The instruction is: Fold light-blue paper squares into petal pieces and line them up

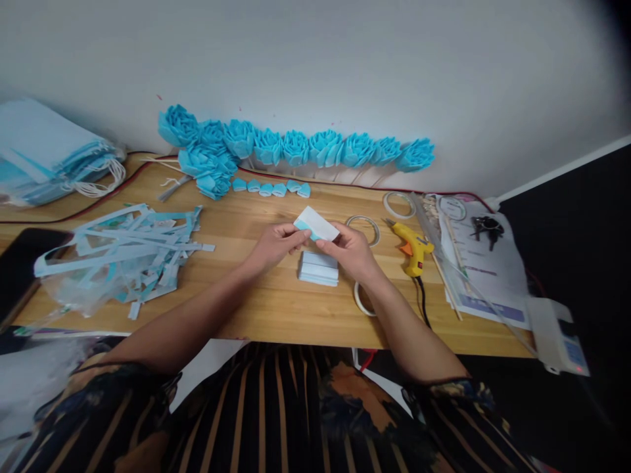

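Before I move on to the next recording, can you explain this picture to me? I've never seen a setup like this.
There is no machine here: each grip is a person's bare hand. The single picture comes from a camera worn on the head, looking forward and down, so the forearms reach away from you.

The left grip and right grip hold a white-and-blue piece between them. Just below it in the picture, a stack of pale pieces lies on the wooden table.

Blue flowers line the wall, with small blue pieces in front. Pale scraps lie to the left, a yellow glue gun to the right.
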Demonstrator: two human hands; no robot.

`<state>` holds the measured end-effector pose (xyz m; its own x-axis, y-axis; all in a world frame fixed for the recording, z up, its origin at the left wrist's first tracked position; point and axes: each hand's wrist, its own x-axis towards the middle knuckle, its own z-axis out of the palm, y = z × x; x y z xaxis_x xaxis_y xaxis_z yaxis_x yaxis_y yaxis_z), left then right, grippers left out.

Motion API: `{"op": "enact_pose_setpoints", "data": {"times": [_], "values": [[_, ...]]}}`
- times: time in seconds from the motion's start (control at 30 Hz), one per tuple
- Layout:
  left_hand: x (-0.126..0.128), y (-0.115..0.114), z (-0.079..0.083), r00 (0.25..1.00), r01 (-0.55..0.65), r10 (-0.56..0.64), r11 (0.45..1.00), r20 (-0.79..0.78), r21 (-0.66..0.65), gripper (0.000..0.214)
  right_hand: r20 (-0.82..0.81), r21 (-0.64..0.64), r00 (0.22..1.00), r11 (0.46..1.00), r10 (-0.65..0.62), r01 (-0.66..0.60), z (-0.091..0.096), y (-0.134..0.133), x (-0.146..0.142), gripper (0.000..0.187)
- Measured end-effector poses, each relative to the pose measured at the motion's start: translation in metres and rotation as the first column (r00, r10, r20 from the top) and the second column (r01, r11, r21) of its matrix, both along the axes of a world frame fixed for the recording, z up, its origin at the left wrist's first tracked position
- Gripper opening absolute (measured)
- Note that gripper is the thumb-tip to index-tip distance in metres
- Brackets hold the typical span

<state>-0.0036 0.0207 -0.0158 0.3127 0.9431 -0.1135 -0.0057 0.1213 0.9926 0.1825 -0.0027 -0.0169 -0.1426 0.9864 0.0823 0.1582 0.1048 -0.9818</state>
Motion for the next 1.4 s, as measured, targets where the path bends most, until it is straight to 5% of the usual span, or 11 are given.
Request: {"op": "enact_pose_setpoints", "data": {"times": [0.33, 0.6, 0.8, 1.0, 1.1, 1.23, 1.4], "values": [[0.0, 0.0, 0.0, 1.0, -0.004, 0.004, 1.0, 0.024, 0.006, 0.033, 0.026, 0.034, 1.0, 0.999, 0.009, -0.01, -0.003, 0.001, 0.001, 0.032], [0.002, 0.001, -0.008, 0.978, 0.021, -0.018, 1.0, 0.209, -0.014, 0.03, 0.03, 0.045, 0.999, 0.999, -0.025, 0.024, 0.003, 0.001, 0.001, 0.033], [0.002, -0.001, -0.003, 0.992, 0.094, -0.091, 0.995, 0.09, -0.023, 0.034, 0.017, 0.043, 1.0, 0.999, -0.009, 0.008, 0.0, 0.0, 0.001, 0.036], [0.002, 0.001, -0.006, 0.987, 0.013, 0.001, 0.996, 0.159, -0.087, 0.035, 0.106, 0.13, 0.993, 0.991, -0.049, 0.035, 0.001, 0.001, 0.009, 0.04], [0.001, 0.002, -0.004, 0.97, -0.022, 0.058, 0.988, 0.235, -0.151, 0.032, 0.197, 0.333, 0.968, 0.94, -0.153, 0.081, 0.013, 0.0, 0.017, 0.039], [0.0, 0.003, 0.001, 0.958, -0.018, 0.08, 0.975, 0.275, -0.221, 0.03, 0.424, 0.609, 0.88, 0.787, -0.215, -0.101, 0.023, 0.0, 0.022, 0.039], [-0.001, 0.002, 0.005, 0.957, 0.022, 0.055, 0.966, 0.286, -0.257, 0.029, 0.555, 0.66, 0.8, 0.705, -0.225, -0.26, 0.015, 0.004, 0.02, 0.038]]}}
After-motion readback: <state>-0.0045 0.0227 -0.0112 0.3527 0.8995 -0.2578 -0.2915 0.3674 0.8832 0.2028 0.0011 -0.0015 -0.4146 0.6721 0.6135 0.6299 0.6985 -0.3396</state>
